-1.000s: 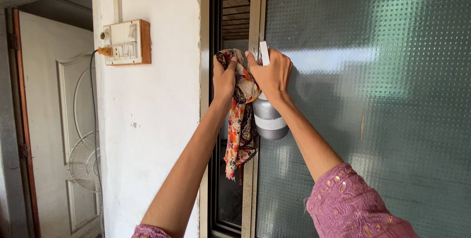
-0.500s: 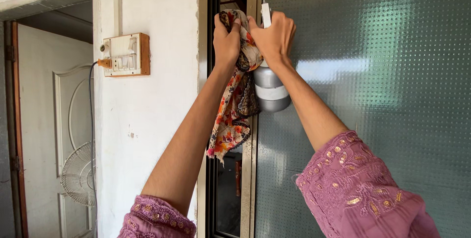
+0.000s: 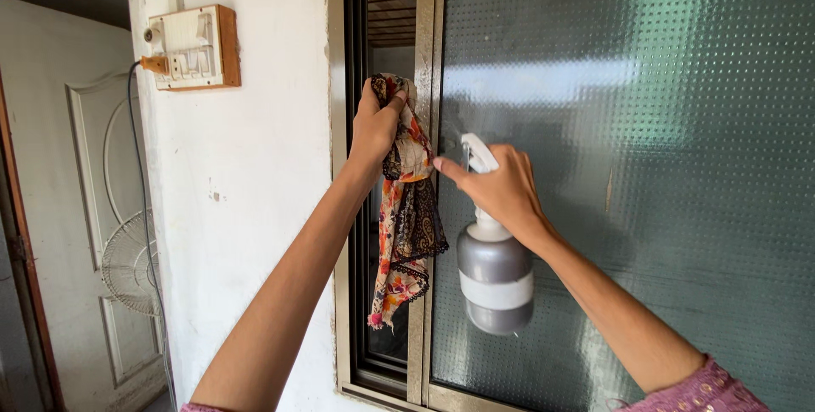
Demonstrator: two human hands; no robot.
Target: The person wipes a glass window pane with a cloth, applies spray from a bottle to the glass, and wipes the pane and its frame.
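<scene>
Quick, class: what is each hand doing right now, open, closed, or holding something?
Left hand: closed on the patterned cloth, against the window frame.
Right hand: closed on the grey spray bottle.

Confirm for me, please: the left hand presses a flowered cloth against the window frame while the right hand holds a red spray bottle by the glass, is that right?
Not quite: the spray bottle is silver-grey with a white band and white nozzle, not red. The head view shows the left hand pressing the flowered cloth against the window frame while the right hand holds that bottle by the glass.
</scene>
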